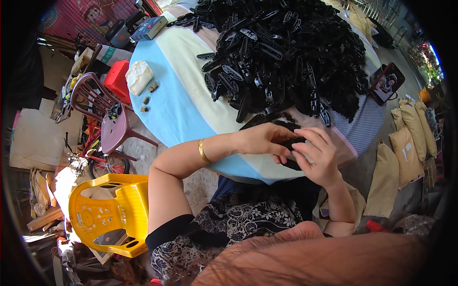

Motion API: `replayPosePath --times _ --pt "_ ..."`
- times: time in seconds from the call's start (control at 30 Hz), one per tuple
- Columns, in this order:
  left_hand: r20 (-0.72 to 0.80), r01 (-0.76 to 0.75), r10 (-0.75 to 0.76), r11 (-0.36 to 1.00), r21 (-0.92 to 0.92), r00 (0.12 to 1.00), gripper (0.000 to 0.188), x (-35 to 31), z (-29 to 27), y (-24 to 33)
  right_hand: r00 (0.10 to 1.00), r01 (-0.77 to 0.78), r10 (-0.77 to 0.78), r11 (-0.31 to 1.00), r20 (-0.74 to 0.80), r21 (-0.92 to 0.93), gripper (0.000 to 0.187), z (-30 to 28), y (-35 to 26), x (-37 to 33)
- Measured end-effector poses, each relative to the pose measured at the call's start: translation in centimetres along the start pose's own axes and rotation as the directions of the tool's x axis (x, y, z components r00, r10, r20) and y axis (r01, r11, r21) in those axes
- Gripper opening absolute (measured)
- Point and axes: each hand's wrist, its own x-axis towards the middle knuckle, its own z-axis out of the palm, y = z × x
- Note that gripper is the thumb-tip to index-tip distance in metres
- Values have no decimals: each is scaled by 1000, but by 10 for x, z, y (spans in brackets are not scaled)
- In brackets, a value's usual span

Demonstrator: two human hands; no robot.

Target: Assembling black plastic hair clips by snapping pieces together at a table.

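Under and beyond your fingers (311, 137) you have a cloth-covered table (164, 102). To their left there is a purple chair (117, 133); at their lower left, a yellow chair (132, 202). Grey floor (200, 188) shows below the table's edge. Far to their upper right, the light is strong.

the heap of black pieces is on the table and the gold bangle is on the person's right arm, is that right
Not quite: in the head view, the gold bangle is on the person's left arm, not the right. The rest holds: the heap of black pieces is on the table.
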Motion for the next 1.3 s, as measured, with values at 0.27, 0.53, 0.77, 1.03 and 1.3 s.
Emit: replayPosePath --times 0.27,0.53,0.77,1.03,1.3 --pt "-145 -88 148 931 354 978 50 -6 17 3 867 -498 468 791 173 355 37 -2 3 -9" --pt "-165 -177 353 756 630 921 47 -11 22 7 891 -454 408 796 198 400 34 -4 6 -6" --pt "-94 -134 436 465 875 895 43 -11 26 -1 781 -618 559 632 278 467 18 -15 39 24" --pt "-30 -93 594 176 980 804 35 -1 8 -5 884 -302 347 935 312 -184 13 15 54 40" --pt "-115 85 670 77 993 733 33 3 -3 -10 923 -363 362 932 132 -20 11 4 42 33"
